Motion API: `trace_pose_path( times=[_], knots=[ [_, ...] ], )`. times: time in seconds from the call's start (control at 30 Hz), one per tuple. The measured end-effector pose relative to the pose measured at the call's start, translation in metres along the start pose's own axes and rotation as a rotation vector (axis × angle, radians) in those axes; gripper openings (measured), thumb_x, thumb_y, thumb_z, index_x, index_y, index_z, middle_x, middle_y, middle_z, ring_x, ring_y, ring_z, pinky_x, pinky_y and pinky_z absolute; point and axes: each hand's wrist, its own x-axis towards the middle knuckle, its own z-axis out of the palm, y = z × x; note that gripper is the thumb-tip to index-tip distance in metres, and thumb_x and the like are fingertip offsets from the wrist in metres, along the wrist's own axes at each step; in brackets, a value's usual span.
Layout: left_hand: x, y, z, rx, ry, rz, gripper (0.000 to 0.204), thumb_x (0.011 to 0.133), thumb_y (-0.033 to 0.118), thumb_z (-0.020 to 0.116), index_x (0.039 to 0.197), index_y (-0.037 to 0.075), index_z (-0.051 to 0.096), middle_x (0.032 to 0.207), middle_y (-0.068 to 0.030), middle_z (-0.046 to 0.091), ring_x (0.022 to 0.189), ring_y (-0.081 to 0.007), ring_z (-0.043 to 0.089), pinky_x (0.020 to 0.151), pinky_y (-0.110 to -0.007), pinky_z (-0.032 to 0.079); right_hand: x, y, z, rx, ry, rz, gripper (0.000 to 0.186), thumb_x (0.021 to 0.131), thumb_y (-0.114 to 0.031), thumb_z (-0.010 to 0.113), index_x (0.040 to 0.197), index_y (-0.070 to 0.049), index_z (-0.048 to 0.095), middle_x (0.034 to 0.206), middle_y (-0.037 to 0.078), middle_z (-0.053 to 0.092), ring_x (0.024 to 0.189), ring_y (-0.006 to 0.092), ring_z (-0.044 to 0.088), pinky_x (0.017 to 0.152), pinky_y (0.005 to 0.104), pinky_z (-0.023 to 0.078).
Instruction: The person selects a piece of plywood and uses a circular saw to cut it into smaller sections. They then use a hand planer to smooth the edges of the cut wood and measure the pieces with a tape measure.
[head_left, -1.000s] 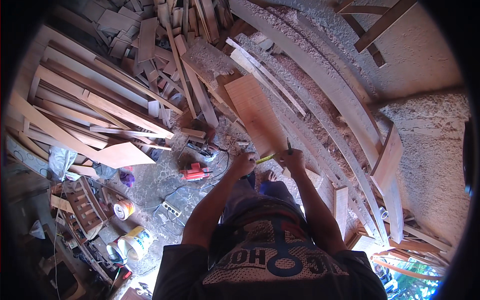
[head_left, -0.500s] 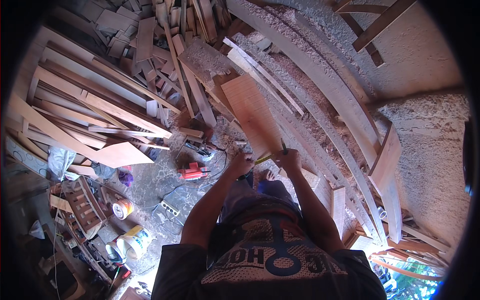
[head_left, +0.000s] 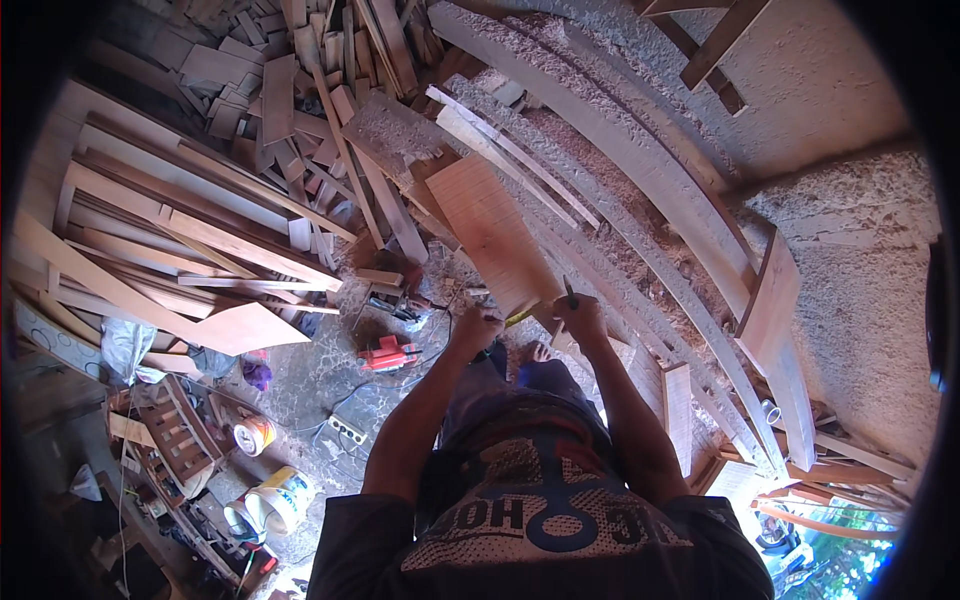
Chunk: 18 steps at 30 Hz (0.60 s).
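A wide wooden board point(head_left: 490, 225) stretches away from me at the centre, its near end by my hands. My left hand point(head_left: 477, 328) is closed at that end's left corner, on a tape measure whose yellow blade point(head_left: 520, 316) runs across toward my right hand. My right hand point(head_left: 582, 320) is closed around a dark, thin pencil point(head_left: 569, 287) that points up past the board's right corner. The blade's far end lies near the right fingers; whether they pinch it I cannot tell. The tape's case is mostly hidden by my left hand.
Long planks point(head_left: 640, 120) lean along the right wall. Scrap wood point(head_left: 290, 100) is heaped at the far left, with stacked frames point(head_left: 200, 240) nearer. A red power tool point(head_left: 390, 354), a power strip point(head_left: 346, 430) with cords and a white bucket point(head_left: 280, 498) stand on the floor.
The whole view has shifted slightly, so the board appears a little further left. Both hands keep their places at the board's near end, with the yellow blade still between them.
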Motion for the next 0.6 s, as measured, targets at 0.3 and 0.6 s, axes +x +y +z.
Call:
trace_pose_path(
  times=[0.3, 0.6],
  knots=[
    [-0.005, 0.028, 0.000, 0.007, -0.036, -0.050, 0.022, 0.078, 0.023, 0.067, 0.084, 0.004, 0.075, 0.071, -0.0106, 0.072, 0.069, -0.0229, 0.071, 0.070, -0.035, 0.055, 0.013, 0.030, 0.013, -0.118, 0.045, -0.135, 0.021, 0.083, -0.022, 0.072, 0.092, -0.003, 0.074, 0.074, 0.009, 0.071, 0.063, 0.0168, 0.068, 0.056, 0.0332, 0.053],
    [-0.007, 0.018, 0.004, -0.012, 0.006, 0.032, 0.017, 0.081, 0.015, 0.066, 0.083, 0.000, 0.073, 0.070, -0.0082, 0.068, 0.063, -0.0173, 0.065, 0.063, -0.032, 0.052, 0.010, 0.007, 0.010, -0.198, 0.014, -0.063, 0.021, 0.076, -0.024, 0.077, 0.088, -0.006, 0.076, 0.075, 0.012, 0.072, 0.068, 0.0210, 0.070, 0.063, 0.0391, 0.053]
  ],
)
